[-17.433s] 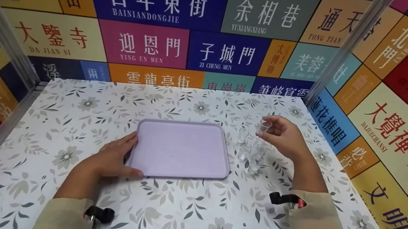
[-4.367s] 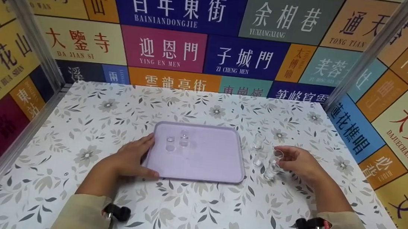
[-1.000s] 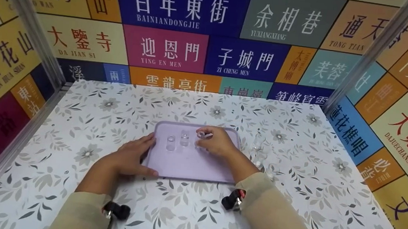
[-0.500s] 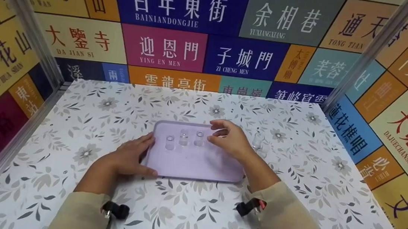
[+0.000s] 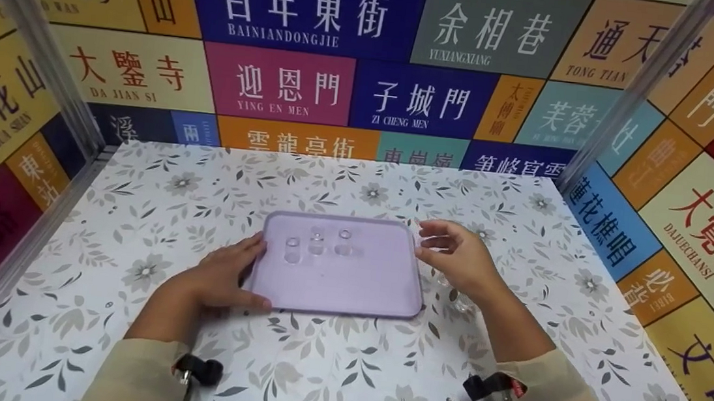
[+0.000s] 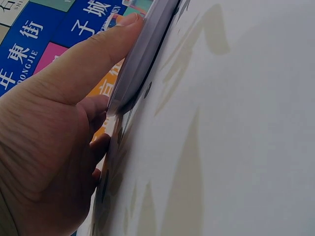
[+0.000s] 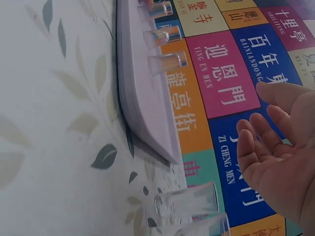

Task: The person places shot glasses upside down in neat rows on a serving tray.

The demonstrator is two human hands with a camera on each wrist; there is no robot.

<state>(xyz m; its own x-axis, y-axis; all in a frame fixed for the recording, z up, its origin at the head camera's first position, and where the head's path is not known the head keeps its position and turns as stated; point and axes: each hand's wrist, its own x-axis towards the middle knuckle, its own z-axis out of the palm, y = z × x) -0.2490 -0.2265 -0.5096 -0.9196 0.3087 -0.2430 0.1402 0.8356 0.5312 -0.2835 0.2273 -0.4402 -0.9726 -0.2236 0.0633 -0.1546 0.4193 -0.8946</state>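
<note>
A pale purple tray lies on the table, bearing three small clear shot glasses: one at the left, a middle one and one at the right, in a slanting row in its far left part. My left hand rests at the tray's left side, fingers along the edge and thumb on the near left corner. Over the tray's right edge hovers my right hand, fingers loosely bent, nothing between them. More clear glasses stand right of the tray, partly hidden by that hand in the head view.
The table wears a white floral cover. Panels with large printed lettering rise at the back and both sides, with metal posts at the corners. A black wrist camera sits on each sleeve.
Earlier the tray was bare, then held two glasses. My right hand carried a third from the right, released it on the tray and moved back rightward. The left hand stays at the tray.
</note>
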